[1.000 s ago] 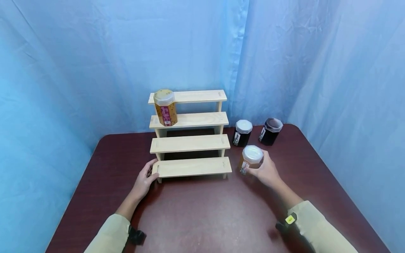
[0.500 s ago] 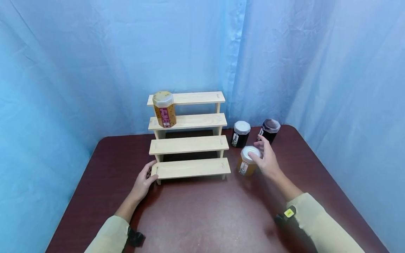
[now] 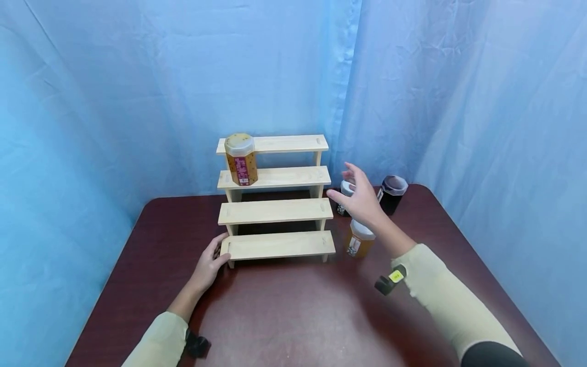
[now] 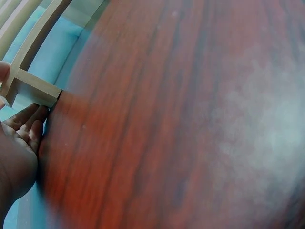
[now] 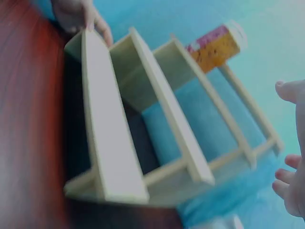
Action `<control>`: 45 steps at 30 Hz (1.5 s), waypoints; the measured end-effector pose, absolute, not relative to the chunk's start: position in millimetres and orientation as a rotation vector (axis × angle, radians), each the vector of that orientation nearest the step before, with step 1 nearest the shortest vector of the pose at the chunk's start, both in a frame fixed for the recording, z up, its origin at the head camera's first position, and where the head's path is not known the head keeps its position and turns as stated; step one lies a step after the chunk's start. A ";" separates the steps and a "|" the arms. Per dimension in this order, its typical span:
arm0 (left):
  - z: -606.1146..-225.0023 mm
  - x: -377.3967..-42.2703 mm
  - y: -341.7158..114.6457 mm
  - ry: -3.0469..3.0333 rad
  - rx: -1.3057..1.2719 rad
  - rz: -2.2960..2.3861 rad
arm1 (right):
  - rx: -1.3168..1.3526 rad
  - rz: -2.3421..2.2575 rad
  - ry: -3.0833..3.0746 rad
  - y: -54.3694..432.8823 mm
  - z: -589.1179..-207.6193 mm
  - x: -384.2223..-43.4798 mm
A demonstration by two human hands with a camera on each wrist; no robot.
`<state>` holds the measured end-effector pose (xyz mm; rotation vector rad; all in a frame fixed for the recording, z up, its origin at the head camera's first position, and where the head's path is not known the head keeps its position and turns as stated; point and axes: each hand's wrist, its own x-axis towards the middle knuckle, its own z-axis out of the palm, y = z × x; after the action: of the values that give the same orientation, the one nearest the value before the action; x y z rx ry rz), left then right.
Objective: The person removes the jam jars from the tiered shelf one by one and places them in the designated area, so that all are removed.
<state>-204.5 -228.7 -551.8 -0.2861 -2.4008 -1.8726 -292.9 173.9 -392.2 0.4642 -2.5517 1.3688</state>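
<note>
My left hand (image 3: 207, 266) grips the left end of the lowest step of a pale wooden stepped rack (image 3: 279, 244), thumb on top. In the left wrist view, its fingers (image 4: 34, 129) curl by the rack's foot. A jar of seeded amber jam (image 3: 243, 168) with a purple label stands on the rack's second step from the top, at the left. My right hand (image 3: 361, 200) is in the air right of the rack, thumb and fingers spread, holding nothing. Behind it, a dark jar with a white lid (image 3: 341, 210) is partly hidden. An amber jar (image 3: 359, 245) stands below the hand.
Another dark jar (image 3: 390, 201) stands at the back right of the dark red table (image 3: 293, 316). Blue curtains (image 3: 183, 92) hang behind and at both sides. A black wrist camera (image 3: 384, 284) sits by the right sleeve.
My right hand has let go of the amber jar, which stays on the table, and has risen forward and left toward the rack. My left hand keeps its grip on the rack.
</note>
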 end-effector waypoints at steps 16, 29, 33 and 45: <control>-548.8 -201.1 -227.7 -2.380 -0.298 -1.884 | 0.532 1.644 -2.597 71.7 -368.6 -340.3; -549.6 -200.4 -226.5 -2.333 -0.316 -1.896 | 0.521 1.524 -2.675 5.3 -360.3 -354.8; -550.7 -199.2 -226.0 -2.338 -0.319 -1.883 | 0.525 1.528 -2.683 -8.9 -362.6 -354.8; -552.2 -199.0 -224.8 -2.351 -0.292 -1.890 | 0.522 1.479 -2.683 -29.0 -354.7 -352.9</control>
<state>-199.0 -224.8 -552.2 -0.2923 -2.3510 -1.8898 -352.9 -29.0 -354.7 0.5216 -2.6827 1.4785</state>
